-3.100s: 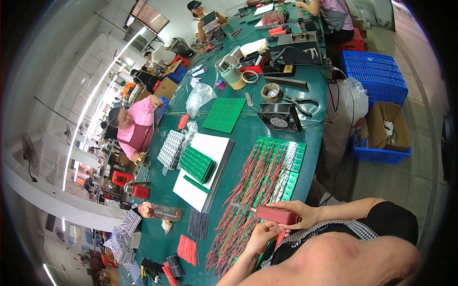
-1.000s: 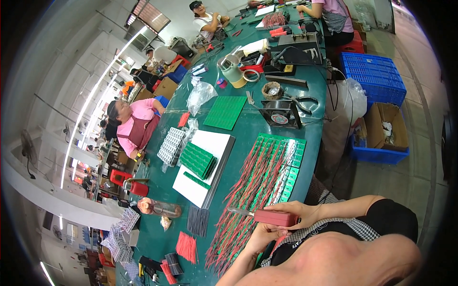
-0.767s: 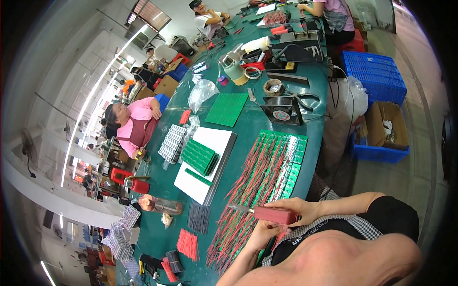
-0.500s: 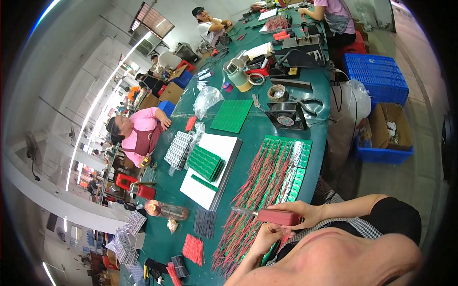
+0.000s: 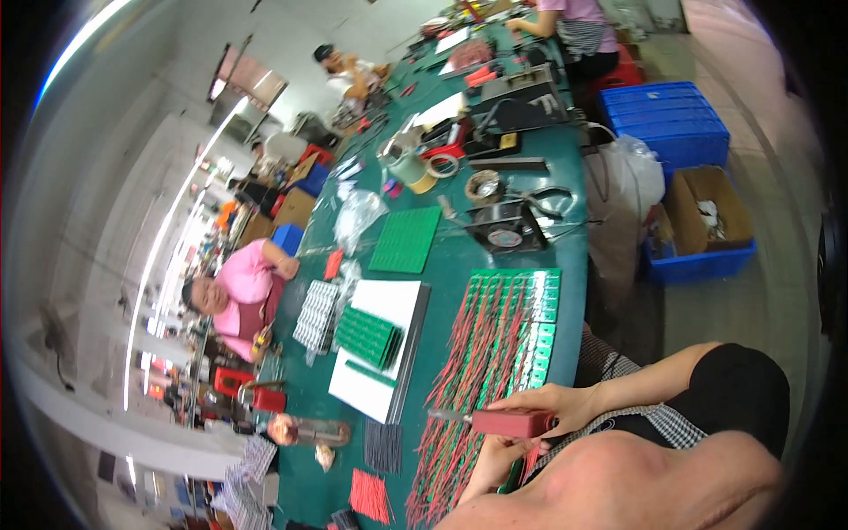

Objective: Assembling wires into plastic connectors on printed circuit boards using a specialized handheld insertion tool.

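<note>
My right hand is wrapped round a red, boxy hand tool with a slim greyish tip that points left over the wires. Just below the tool, my left hand has its fingers pinched together, with short red wires showing at the fingertips. Beneath and beside both hands lie green circuit boards in a panel. Many long red and dark wires run from these boards across the table toward me. My forearms and body hide the near end of the boards.
A white slab carries stacked green boards. Beside it are dark wires, red wires and a bottle. Farther off stand a small fan, pliers and a jug. A co-worker sits across the table.
The view has shifted, so the table's far items sit lower and more to the left. Both hands stay close together, the right one still gripping the red tool.
</note>
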`<state>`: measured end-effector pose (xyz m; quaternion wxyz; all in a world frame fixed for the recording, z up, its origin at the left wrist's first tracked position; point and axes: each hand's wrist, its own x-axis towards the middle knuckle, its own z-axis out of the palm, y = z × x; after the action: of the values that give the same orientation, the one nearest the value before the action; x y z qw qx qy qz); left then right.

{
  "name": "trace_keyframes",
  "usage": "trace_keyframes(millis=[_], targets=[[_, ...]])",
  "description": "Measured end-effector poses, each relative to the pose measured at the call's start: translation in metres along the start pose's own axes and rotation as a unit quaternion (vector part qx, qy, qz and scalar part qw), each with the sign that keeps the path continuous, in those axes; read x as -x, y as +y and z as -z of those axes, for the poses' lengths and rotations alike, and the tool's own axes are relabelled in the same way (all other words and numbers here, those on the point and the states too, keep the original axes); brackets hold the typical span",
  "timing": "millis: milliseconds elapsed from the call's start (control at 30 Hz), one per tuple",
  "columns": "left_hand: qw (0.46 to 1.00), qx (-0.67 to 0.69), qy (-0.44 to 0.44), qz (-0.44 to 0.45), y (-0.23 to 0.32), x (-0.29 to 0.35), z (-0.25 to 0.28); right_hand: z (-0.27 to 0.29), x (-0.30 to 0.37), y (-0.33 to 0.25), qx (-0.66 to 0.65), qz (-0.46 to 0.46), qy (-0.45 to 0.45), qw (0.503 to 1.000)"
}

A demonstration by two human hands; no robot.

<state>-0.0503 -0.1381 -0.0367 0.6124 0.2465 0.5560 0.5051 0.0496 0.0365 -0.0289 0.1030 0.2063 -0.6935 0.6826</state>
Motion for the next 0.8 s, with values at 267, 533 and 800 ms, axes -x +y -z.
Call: trace_keyframes(millis=[267,533,800], targets=[[0.996,0.026,-0.065,0.059,-0.016,0.006,0.01,-0.005,-0.004,0.005,-0.021,-0.003,0.02,1.0],[0.99,0.063,-0.084,0.098,-0.018,0.005,0.018,-0.001,-0.013,-0.001,-0.069,-0.07,-0.013,0.995],[0.986,0.085,-0.09,0.107,-0.017,0.008,0.02,0.005,-0.016,-0.007,-0.06,-0.094,-0.002,0.994]])
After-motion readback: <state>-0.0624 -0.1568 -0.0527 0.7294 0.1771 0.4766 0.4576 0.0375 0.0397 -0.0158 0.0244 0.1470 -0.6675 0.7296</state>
